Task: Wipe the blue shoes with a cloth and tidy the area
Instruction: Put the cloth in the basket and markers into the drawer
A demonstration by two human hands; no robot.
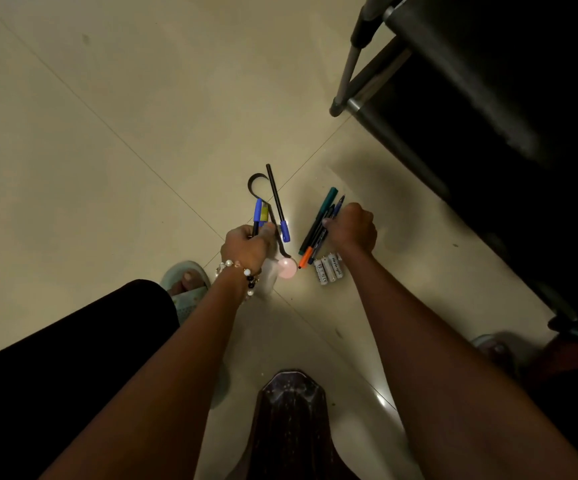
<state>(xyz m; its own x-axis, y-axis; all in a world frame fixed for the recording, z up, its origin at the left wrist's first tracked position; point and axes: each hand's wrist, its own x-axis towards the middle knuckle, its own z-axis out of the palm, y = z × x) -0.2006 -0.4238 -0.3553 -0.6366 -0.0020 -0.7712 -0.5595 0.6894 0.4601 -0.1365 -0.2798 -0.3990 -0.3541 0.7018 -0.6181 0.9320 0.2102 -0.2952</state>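
My left hand (246,245), with a bead bracelet at the wrist, grips a bundle of small things: a blue-capped pen (257,213), a dark curved strip (258,183) and a black pen with a blue cap (278,206). My right hand (351,230) is curled round several pens (318,226), among them a teal one and one with an orange cap, their lower ends near the floor. A pink round object (286,268) lies just below my left hand. No blue shoes or cloth are in view.
Three white batteries (329,270) lie on the tiled floor beside the pens. A black chair with metal legs (349,64) fills the upper right. My feet wear pale slippers (185,282). A dark patterned object (292,410) sits at the bottom centre.
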